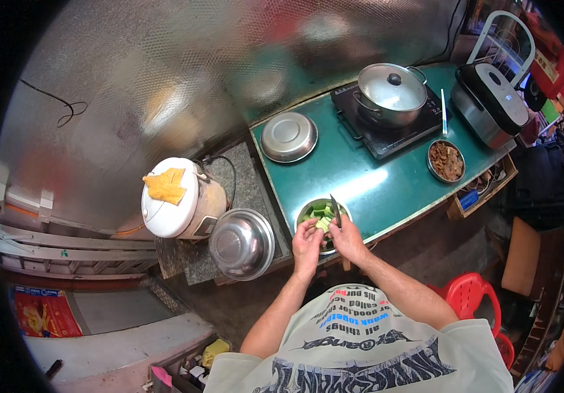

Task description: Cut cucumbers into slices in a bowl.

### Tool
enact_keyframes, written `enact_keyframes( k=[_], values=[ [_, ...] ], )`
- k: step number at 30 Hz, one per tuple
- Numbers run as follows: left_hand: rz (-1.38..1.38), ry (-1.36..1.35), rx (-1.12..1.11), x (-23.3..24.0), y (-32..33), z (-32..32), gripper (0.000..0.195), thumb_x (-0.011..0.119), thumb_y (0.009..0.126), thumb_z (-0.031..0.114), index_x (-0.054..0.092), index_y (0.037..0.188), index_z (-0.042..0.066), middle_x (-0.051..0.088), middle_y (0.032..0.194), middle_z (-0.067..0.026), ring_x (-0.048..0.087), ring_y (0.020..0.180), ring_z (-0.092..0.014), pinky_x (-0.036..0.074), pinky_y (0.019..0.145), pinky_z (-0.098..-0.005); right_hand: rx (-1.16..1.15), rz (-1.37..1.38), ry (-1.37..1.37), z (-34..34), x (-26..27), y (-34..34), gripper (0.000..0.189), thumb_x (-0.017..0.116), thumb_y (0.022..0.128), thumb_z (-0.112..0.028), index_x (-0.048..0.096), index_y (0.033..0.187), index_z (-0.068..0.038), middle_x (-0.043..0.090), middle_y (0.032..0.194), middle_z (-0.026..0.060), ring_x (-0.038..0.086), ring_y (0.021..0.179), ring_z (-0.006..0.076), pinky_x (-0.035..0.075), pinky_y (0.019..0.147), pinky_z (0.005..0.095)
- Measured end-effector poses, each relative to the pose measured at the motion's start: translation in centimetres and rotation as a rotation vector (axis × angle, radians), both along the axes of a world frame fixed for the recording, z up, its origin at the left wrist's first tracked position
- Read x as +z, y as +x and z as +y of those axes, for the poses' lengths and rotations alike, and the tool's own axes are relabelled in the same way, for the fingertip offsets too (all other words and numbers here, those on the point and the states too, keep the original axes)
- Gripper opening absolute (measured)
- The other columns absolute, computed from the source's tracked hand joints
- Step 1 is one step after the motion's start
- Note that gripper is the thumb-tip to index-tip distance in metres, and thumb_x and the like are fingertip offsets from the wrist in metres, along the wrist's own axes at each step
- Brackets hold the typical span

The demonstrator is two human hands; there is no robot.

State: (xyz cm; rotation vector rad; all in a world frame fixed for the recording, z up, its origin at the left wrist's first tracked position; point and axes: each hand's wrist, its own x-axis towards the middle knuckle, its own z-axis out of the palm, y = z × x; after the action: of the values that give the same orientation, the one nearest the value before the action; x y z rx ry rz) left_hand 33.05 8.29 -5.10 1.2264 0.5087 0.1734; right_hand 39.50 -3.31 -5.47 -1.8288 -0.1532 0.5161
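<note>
A small dark-bladed knife (pixel 336 210) is gripped in my right hand (pixel 349 241), its blade pointing up and away from me. My left hand (pixel 306 244) has its fingertips around a pale green vegetable piece (pixel 323 224), possibly cucumber. Both hands are close together over the near side of a steel bowl (pixel 299 214). Inside the bowl lie several green vegetable chunks (pixel 318 211) with dark green skin. My hands hide part of the bowl and its contents.
On the green table (pixel 306 179) are an upturned steel bowl (pixel 289 136), a lidded pot (pixel 393 93) on an induction cooker (pixel 385 140), a bowl of brown food (pixel 446 161), chopsticks (pixel 443 113) and a countertop appliance (pixel 491 103). Left stand a rice cooker (pixel 178 196) and a steel basin (pixel 241 244).
</note>
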Motion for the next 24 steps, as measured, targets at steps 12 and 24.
enact_keyframes(
  k=[12,24],
  values=[
    [0.046,0.203,0.065,-0.5,0.3,0.2,0.033,0.065,0.090,0.002,0.055,0.121,-0.004,0.064,0.106,-0.0100,0.064,0.085,-0.012,0.055,0.072,-0.0228,0.075,-0.046,0.009,-1.0,1.7,-0.5,0.018,0.051,0.097,-0.015,0.050,0.103,0.001,0.063,0.084,0.0213,0.064,0.080,0.0380,0.050,0.071,0.0454],
    [0.005,0.037,0.171,-0.4,0.3,0.6,0.031,0.064,0.093,0.010,0.057,0.120,-0.003,0.064,0.100,-0.0056,0.060,0.085,-0.008,0.049,0.069,-0.0210,0.306,-0.373,-0.175,-1.2,2.1,-1.7,0.013,0.052,0.095,-0.010,0.047,0.103,-0.001,0.061,0.095,0.0229,0.060,0.091,0.0438,0.048,0.075,0.0506]
  ],
)
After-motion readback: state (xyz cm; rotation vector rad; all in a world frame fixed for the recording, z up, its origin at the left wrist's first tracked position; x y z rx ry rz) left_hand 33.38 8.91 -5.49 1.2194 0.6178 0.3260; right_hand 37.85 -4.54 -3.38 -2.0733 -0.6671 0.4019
